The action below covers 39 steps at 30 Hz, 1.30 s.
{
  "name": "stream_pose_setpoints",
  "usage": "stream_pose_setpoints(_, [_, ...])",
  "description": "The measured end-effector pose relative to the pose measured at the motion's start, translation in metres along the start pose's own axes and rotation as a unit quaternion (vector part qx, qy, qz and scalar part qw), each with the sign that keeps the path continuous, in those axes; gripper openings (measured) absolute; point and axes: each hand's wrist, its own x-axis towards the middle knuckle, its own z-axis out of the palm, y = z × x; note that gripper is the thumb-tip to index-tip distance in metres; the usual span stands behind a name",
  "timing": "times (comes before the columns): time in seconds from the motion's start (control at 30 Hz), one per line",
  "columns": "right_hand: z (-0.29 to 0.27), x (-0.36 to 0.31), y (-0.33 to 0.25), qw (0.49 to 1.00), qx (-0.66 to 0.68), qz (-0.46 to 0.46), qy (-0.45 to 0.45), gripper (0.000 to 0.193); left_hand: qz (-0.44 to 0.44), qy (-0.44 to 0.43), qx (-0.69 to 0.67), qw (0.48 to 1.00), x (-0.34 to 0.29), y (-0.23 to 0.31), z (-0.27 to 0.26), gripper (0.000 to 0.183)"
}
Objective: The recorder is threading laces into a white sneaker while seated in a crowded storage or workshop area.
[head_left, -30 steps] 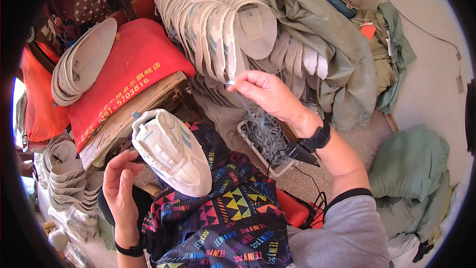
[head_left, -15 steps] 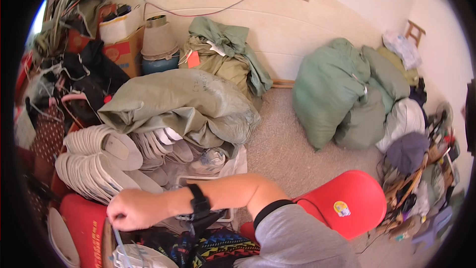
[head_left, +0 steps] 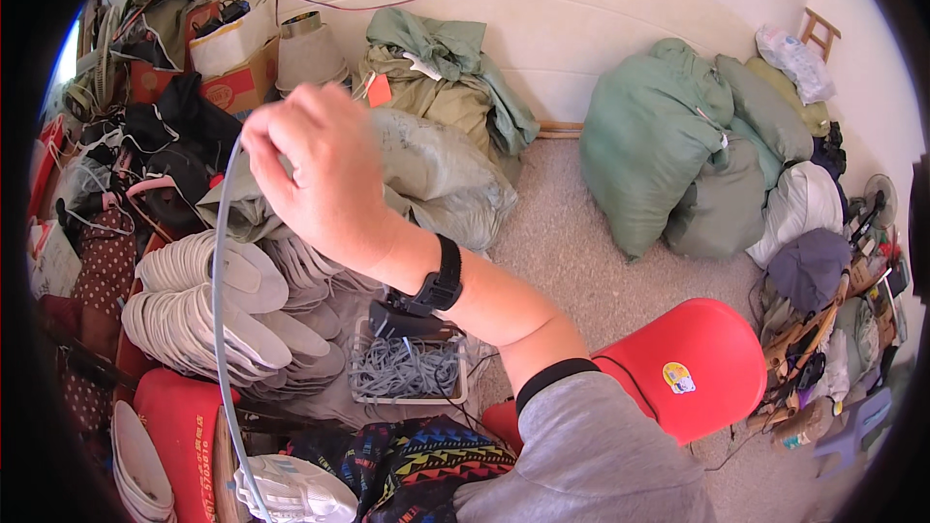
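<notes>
My right hand (head_left: 315,169) is raised high on the left, its thumb and fingers pinched on one end of a flat grey shoelace (head_left: 223,310). A black strap sits round that wrist. From the fingers the lace hangs in a long curve down to a white shoe (head_left: 295,491) at the lower edge, partly cut off there. The lace's lower end meets the shoe, but how it is threaded cannot be made out. Below my forearm a white tray (head_left: 366,397) holds a tangle of grey laces (head_left: 412,363). My left hand is not in view.
Stacks of pale grey shoe soles or uppers (head_left: 194,329) lie left of the tray, beside a red box-like thing (head_left: 174,426). A red rounded seat-like thing (head_left: 717,378) is at right. Full green sacks (head_left: 649,155) stand farther back; clutter lines both sides.
My right hand has risen sharply from low beside the shoe, drawing the lace up into a long curve. The tray of laces shows more fully. The view has shifted slightly.
</notes>
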Motion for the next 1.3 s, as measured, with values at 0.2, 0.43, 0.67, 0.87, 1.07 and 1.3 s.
stream_pose_setpoints(0.2, [-0.008, -0.022, -0.027, 0.975, -0.13, -0.085, -0.16, 0.026, -0.003, 0.128, 0.141, 0.982, 0.002, 0.021, 0.048, 0.018])
stream_pose_setpoints(0.43, [0.038, -0.214, -0.163, 0.775, 0.497, 0.088, -0.38, 0.024, -0.044, 0.125, 0.176, 0.976, 0.039, -0.017, 0.047, 0.012])
stream_pose_setpoints(0.67, [0.008, -0.205, -0.163, 0.694, 0.434, 0.102, -0.565, 0.014, 0.23, 0.087, 0.277, 0.929, 0.058, -0.065, 0.044, 0.014])
stream_pose_setpoints(0.87, [0.011, -0.23, -0.16, 0.705, 0.469, 0.092, -0.523, 0.02, 0.174, 0.109, 0.277, 0.939, 0.025, -0.066, 0.032, 0.016])
stream_pose_setpoints(1.07, [0.014, -0.232, -0.167, 0.508, 0.519, 0.265, -0.635, 0.022, -0.03, 0.12, 0.267, 0.956, 0.031, -0.043, 0.048, 0.023])
stream_pose_setpoints(1.3, [0.022, -0.219, -0.155, 0.448, 0.455, 0.195, -0.745, 0.021, -0.082, 0.077, 0.117, 0.987, 0.012, -0.064, 0.044, 0.016])
